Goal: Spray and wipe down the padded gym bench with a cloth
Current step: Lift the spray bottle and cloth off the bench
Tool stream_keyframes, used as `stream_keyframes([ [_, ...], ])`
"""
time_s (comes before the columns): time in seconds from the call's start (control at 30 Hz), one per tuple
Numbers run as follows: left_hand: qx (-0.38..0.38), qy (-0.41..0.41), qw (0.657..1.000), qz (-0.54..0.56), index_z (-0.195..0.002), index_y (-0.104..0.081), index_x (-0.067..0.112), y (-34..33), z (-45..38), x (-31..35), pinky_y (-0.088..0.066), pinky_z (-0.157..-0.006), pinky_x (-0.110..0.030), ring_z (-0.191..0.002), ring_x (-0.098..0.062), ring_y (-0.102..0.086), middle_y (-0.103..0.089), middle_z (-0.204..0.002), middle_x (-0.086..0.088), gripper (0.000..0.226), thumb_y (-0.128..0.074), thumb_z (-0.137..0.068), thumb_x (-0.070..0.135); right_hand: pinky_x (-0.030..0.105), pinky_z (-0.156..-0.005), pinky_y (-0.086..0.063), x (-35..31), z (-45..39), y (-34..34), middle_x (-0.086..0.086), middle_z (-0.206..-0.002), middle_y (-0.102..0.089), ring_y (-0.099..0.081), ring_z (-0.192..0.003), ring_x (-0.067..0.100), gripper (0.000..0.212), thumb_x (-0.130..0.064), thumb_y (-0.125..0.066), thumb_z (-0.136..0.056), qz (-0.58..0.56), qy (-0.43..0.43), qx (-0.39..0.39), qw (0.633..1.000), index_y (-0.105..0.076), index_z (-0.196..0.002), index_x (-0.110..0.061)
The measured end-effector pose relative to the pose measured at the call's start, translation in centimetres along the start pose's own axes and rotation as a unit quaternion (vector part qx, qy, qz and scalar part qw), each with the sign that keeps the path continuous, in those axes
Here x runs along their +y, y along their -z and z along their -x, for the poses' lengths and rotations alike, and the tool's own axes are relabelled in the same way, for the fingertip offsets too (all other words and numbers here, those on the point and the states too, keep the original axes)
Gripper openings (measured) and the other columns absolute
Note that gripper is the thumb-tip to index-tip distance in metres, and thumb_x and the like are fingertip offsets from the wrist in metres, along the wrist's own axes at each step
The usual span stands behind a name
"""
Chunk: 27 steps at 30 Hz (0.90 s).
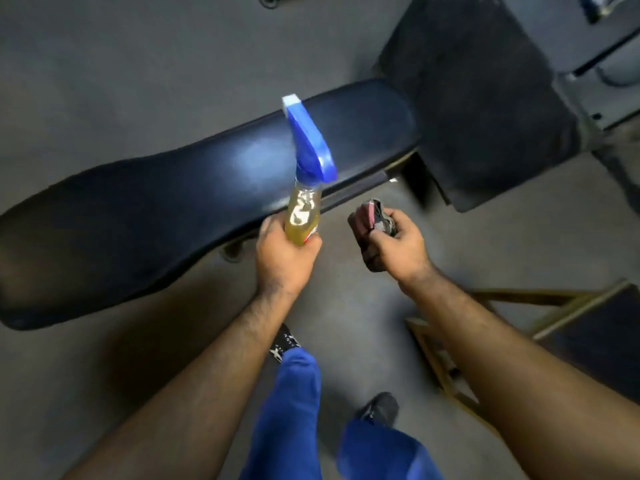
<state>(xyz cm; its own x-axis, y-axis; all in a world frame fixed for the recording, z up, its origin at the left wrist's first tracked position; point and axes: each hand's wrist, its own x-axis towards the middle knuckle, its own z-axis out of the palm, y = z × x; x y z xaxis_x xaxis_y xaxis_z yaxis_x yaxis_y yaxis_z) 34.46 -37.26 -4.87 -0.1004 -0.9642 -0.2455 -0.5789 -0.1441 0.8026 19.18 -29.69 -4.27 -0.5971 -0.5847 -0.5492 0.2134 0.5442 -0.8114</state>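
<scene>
The left hand (282,258) grips the base of a spray bottle (304,188) of yellowish liquid, its blue trigger head reaching over the near edge of the padded bench (156,209), whose dark pad stretches away left of the grip and is cut off by the frame's left edge. Just right of that grip, over open grey floor (346,306), the right hand (398,244) clutches a bunched dark cloth (372,220). The bottle's red-and-white label is mostly hidden under the fingers and unreadable
</scene>
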Motion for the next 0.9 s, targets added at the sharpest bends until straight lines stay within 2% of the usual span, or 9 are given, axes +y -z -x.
stream_keyframes([
  [0.1, -0.054, -0.034, 0.998, -0.009, -0.077, -0.057, 0.028, -4.5, 5.8, 3.6, -0.05, -0.073, -0.029, -0.083, -0.022, -0.064, -0.064, -0.09, -0.002, 0.024, -0.079, -0.068, 0.023, 0.018, -0.043, -0.032, 0.9, 4.1, 8.6, 0.009, -0.057, -0.048, -0.042, -0.039, 0.016, 0.031, 0.011, -0.046, -0.089, -0.029, -0.013, 0.033, 0.999, -0.056, -0.097, -0.017],
  [0.23, -0.132, -0.067, 0.989, -0.021, -0.074, -0.056, 0.027, -10.9, 14.7, 8.0, -0.047, -0.068, -0.029, -0.081, -0.023, -0.063, -0.065, -0.087, -0.002, 0.025, -0.08, -0.069, 0.032, 0.017, -0.043, -0.04, 4.3, 9.2, 20.0, 0.005, -0.064, -0.052, -0.046, -0.039, -0.002, 0.023, 0.011, -0.051, -0.093, -0.046, 0.02, 0.116, 0.992, -0.055, -0.105, -0.008],
  [0.37, -0.193, -0.121, 0.973, -0.036, -0.072, -0.053, 0.03, -16.7, 23.7, 11.9, -0.036, -0.062, -0.023, -0.079, -0.021, -0.061, -0.059, -0.08, 0.005, 0.029, -0.08, -0.072, 0.038, 0.024, -0.045, -0.039, 9.0, 13.7, 30.2, 0.006, -0.065, -0.055, -0.049, -0.045, 0.012, 0.019, 0.003, -0.059, -0.092, -0.076, 0.0, 0.192, 0.978, -0.059, -0.098, -0.015],
  [0.43, -0.215, -0.144, 0.965, -0.038, -0.08, -0.061, 0.026, -19.6, 27.6, 13.3, -0.037, -0.064, -0.023, -0.082, -0.022, -0.062, -0.062, -0.083, 0.004, 0.024, -0.081, -0.072, 0.038, 0.03, -0.054, -0.038, 11.0, 15.7, 34.4, 0.009, -0.066, -0.057, -0.048, -0.052, 0.021, 0.015, -0.013, -0.065, -0.084, -0.095, -0.01, 0.227, 0.969, -0.061, -0.092, -0.025],
  [0.53, -0.262, -0.164, 0.95, -0.041, -0.087, -0.066, 0.023, -24.1, 32.7, 14.6, -0.048, -0.068, -0.027, -0.083, -0.022, -0.065, -0.067, -0.089, 0.002, 0.029, -0.081, -0.07, 0.041, 0.036, -0.062, -0.045, 15.2, 18.0, 40.2, -0.004, -0.069, -0.063, -0.054, -0.062, 0.022, 0.026, -0.046, -0.066, -0.061, -0.06, -0.013, 0.293, 0.954, -0.064, -0.086, -0.037],
  [0.63, -0.295, -0.193, 0.934, -0.052, -0.086, -0.065, 0.02, -28.6, 36.2, 15.2, -0.053, -0.071, -0.035, -0.081, -0.023, -0.066, -0.066, -0.087, -0.001, 0.03, -0.08, -0.07, 0.041, 0.038, -0.072, -0.053, 18.8, 18.8, 44.5, -0.013, -0.072, -0.062, -0.057, -0.066, 0.014, 0.02, -0.044, -0.069, -0.079, 0.041, -0.015, 0.354, 0.934, -0.063, -0.095, -0.033],
  [0.7, -0.305, -0.217, 0.925, -0.061, -0.085, -0.064, 0.019, -31.6, 37.6, 15.5, -0.051, -0.071, -0.034, -0.08, -0.022, -0.064, -0.065, -0.087, -0.002, 0.028, -0.079, -0.073, 0.04, 0.036, -0.074, -0.051, 21.2, 18.2, 46.8, -0.012, -0.079, -0.063, -0.059, -0.075, 0.018, 0.018, -0.024, -0.062, -0.088, 0.124, -0.005, 0.381, 0.916, -0.06, -0.104, -0.03],
  [0.77, -0.313, -0.235, 0.917, -0.074, -0.085, -0.063, 0.02, -34.3, 38.5, 15.4, -0.043, -0.069, -0.026, -0.078, -0.017, -0.06, -0.064, -0.089, 0.0, 0.026, -0.078, -0.076, 0.039, 0.033, -0.079, -0.048, 23.1, 17.1, 48.3, -0.007, -0.092, -0.067, -0.062, -0.087, 0.023, 0.031, -0.011, -0.055, -0.085, 0.192, 0.035, 0.383, 0.903, -0.059, -0.111, -0.027],
  [0.9, -0.312, -0.26, 0.909, -0.091, -0.092, -0.065, 0.021, -38.2, 39.1, 14.2, -0.038, -0.071, -0.019, -0.08, -0.011, -0.056, -0.063, -0.097, 0.001, 0.024, -0.077, -0.076, 0.035, 0.04, -0.111, -0.037, 28.7, 14.5, 48.5, 0.011, -0.143, -0.056, -0.051, -0.132, 0.032, 0.051, -0.013, -0.048, -0.079, 0.296, 0.07, 0.28, 0.911, -0.059, -0.128, -0.013],
])
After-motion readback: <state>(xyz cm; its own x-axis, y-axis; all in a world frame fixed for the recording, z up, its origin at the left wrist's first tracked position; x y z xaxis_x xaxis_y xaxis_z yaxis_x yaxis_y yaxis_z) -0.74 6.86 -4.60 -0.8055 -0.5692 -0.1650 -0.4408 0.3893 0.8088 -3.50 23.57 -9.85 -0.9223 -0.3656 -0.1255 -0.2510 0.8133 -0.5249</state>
